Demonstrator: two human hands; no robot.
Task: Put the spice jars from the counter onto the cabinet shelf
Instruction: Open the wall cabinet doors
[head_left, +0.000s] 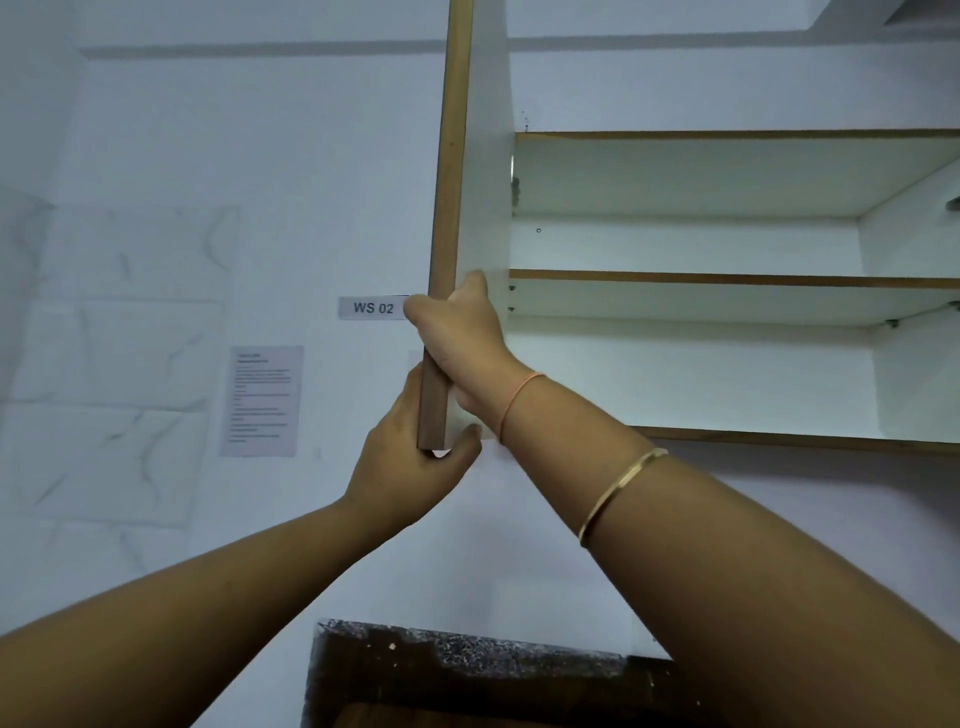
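The wall cabinet's door stands swung open, seen edge-on, brown on its rim and white inside. My left hand grips the door's bottom corner, thumb on the inner face. My right hand grips the door's edge a little higher. To the right, the cabinet's white shelves with brown front strips hold nothing that I can see. No spice jars are in view.
A dark speckled counter edge shows at the bottom. On the white wall to the left hang a "WS 02" label and a printed sheet. Marble-pattern tiles cover the far left.
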